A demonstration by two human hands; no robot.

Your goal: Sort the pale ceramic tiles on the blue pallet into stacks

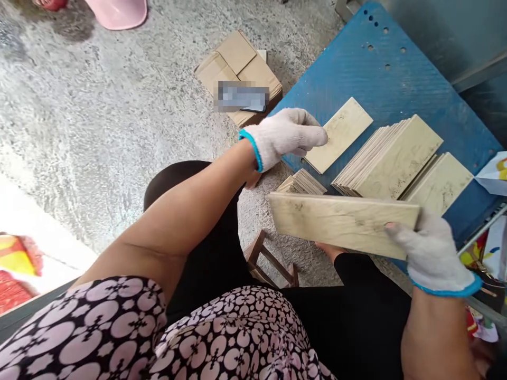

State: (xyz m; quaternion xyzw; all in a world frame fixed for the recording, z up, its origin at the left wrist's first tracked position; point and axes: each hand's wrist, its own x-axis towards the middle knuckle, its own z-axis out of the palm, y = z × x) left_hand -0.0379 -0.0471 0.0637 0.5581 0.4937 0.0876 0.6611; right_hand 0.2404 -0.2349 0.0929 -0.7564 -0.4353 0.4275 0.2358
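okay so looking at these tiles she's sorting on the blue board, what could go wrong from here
1. The right hand grips the long tile by one end only, out over the lap; it could slip and break.
2. The fanned stack leans on the blue board; the left hand, touching the single tile, might nudge it into sliding.
3. A small stack sits at the board's edge and might drop off.

A flat cardboard box lies on the gray floor. A pink thing, maybe a stool, sits far off.
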